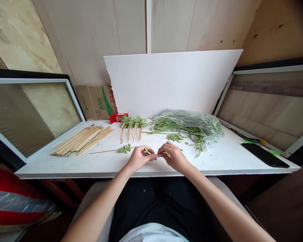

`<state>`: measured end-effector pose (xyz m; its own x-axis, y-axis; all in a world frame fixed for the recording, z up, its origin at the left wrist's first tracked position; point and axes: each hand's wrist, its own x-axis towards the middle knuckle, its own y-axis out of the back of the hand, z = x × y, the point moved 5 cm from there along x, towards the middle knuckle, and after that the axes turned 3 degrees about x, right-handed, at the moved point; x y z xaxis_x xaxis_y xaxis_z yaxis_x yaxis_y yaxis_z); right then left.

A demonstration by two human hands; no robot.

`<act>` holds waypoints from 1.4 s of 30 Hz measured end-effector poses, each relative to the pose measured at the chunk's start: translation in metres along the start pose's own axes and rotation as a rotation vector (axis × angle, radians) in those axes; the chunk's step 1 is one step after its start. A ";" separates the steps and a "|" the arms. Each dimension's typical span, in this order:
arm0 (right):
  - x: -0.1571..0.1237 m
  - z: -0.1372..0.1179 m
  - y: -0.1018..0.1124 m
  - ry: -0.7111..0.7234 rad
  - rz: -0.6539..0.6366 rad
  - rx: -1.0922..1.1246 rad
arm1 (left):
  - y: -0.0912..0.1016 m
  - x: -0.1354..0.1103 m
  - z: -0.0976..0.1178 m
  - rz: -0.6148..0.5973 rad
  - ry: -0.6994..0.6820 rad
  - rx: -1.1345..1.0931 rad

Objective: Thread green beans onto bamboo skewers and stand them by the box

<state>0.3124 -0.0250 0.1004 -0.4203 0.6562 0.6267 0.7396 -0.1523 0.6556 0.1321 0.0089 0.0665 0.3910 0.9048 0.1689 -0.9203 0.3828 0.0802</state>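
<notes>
Close together above the table's front edge, my left hand (140,158) and my right hand (173,156) are both closed on a long green bean (147,151). One part sticks out of the left fingers, and another shows under the right fingers. Whether it is one whole bean or two pieces I cannot tell. Just left of my left hand lies a wooden skewer (103,152) with folded bean (124,148) threaded on it. Its right end passes behind my left hand, and contact there is unclear. Short bean pieces (174,137) lie beyond my right hand.
Bare skewers (78,141) are piled at left on the white table (192,168). Several filled bean skewers (133,121) lie by a red box (118,117). A plastic bag (189,121) of long beans is at back right. A black phone (265,155) lies far right.
</notes>
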 end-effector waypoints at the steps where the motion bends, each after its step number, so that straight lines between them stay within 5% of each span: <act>1: -0.001 -0.002 -0.001 0.017 0.001 -0.019 | 0.002 0.000 0.001 0.006 -0.006 0.050; 4: -0.002 -0.006 -0.003 0.053 0.004 -0.082 | 0.008 0.000 0.008 0.042 -0.087 0.246; 9: -0.004 -0.011 -0.009 0.080 -0.015 -0.149 | 0.002 -0.009 0.028 0.039 -0.424 0.716; 13: -0.005 -0.010 -0.009 0.059 0.095 -0.041 | -0.011 -0.016 0.029 -0.004 -0.492 0.890; 20: -0.004 -0.006 -0.014 -0.102 0.169 0.255 | -0.012 -0.014 0.025 -0.015 -0.481 0.731; 32: -0.004 0.004 -0.036 -0.318 0.096 0.844 | -0.013 -0.014 0.029 -0.064 -0.410 0.341; 37: -0.006 0.031 -0.016 -0.372 0.212 0.824 | 0.001 -0.008 0.022 -0.078 -0.361 0.335; 42: -0.014 0.087 0.030 -0.493 0.268 0.255 | 0.019 0.002 0.011 0.003 -0.238 0.258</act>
<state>0.3862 0.0259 0.0745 0.0448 0.8934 0.4470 0.9139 -0.2174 0.3429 0.1159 0.0161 0.0790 0.4068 0.8253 0.3916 -0.9013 0.2926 0.3195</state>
